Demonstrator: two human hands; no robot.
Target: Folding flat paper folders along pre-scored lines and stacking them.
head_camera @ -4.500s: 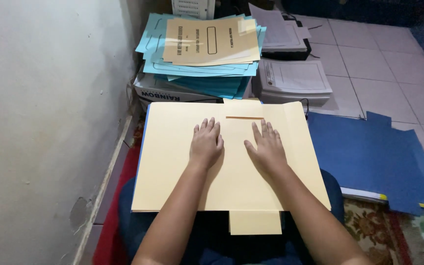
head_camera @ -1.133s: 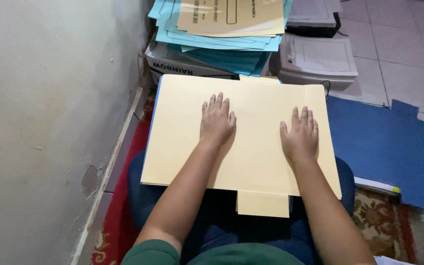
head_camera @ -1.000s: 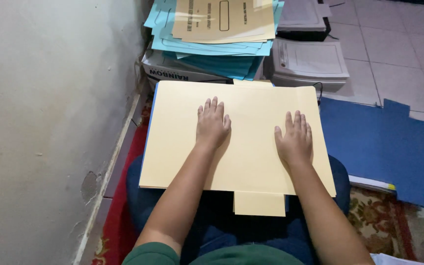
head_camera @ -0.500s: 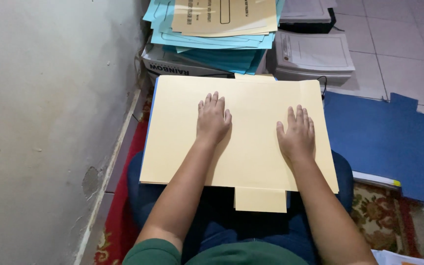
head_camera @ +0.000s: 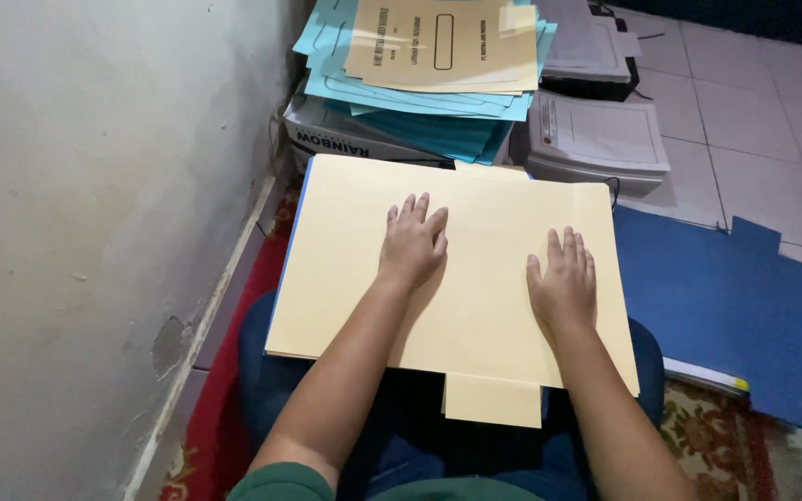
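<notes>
— Where are your hands?

— Both lie flat on the cream folder (head_camera: 475, 278) across my lap. My left hand (head_camera: 412, 246) presses near its middle, fingers spread and straight; my right hand (head_camera: 563, 288) rests palm-down toward the right edge. Neither grips anything — they are open and simply pressing on the card.

— And the folder itself?

— It sits on my thighs, closed, with a small tab (head_camera: 492, 401) sticking out from its near edge. A thin blue edge (head_camera: 293, 232) shows along its left side.

— What's around you?

— I'm seated on the floor against a rough grey plaster wall (head_camera: 95, 204) on my left, chipped low down. Under me is a red patterned rug (head_camera: 225, 408). Beyond it the floor is pale tile (head_camera: 754, 102). Just past the folder stands a stack of light blue folders (head_camera: 429, 111) topped by a tan printed cover (head_camera: 443, 42), all on a cardboard box (head_camera: 355, 139). Beside it are stacks of white paper (head_camera: 596, 139). To my right, dark blue folders (head_camera: 735, 306) lie opened out on the floor.
</notes>
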